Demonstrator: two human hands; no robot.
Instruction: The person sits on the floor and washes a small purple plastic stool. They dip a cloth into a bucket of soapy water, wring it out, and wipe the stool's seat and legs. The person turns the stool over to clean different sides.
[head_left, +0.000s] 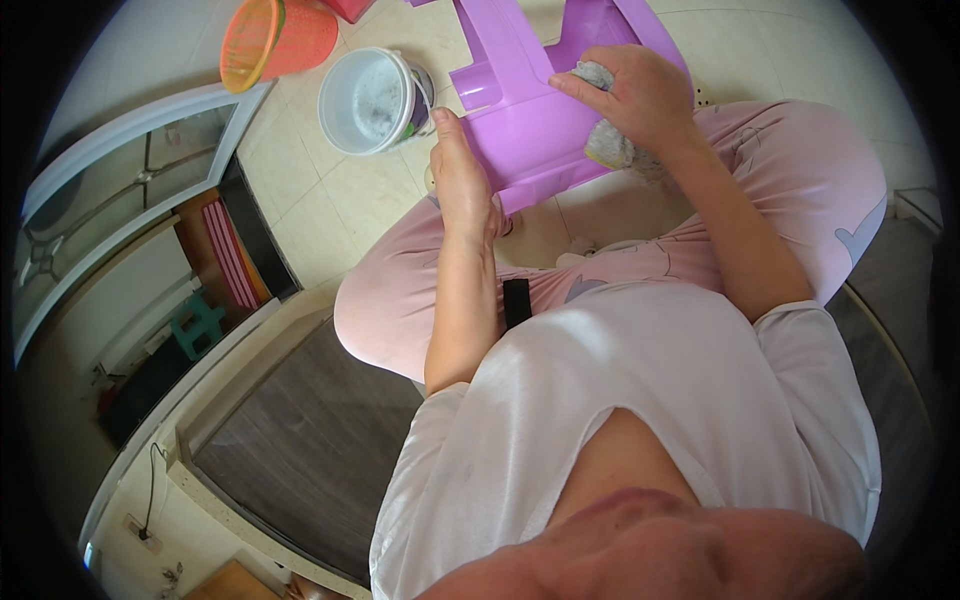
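A purple plastic stool (525, 127), tipped over, is held between my knees above the tiled floor. My left hand (463, 176) grips its near left edge, the thumb lying along the outside. In my right hand (641, 94) is a bunched grey cloth (609, 145), pressed against the right part of the stool. One end of the cloth pokes out between thumb and fingers, and the rest hangs below the palm. To the left of the stool stands a white plastic bucket (367, 101) with cloudy, sudsy water inside and its handle folded down.
An orange plastic basket (300, 45) lies on its side beyond the bucket, with part of a red object (349, 7) behind it. A white-framed glass door (142, 176) stands at the left. Further off is a small green stool (196, 324).
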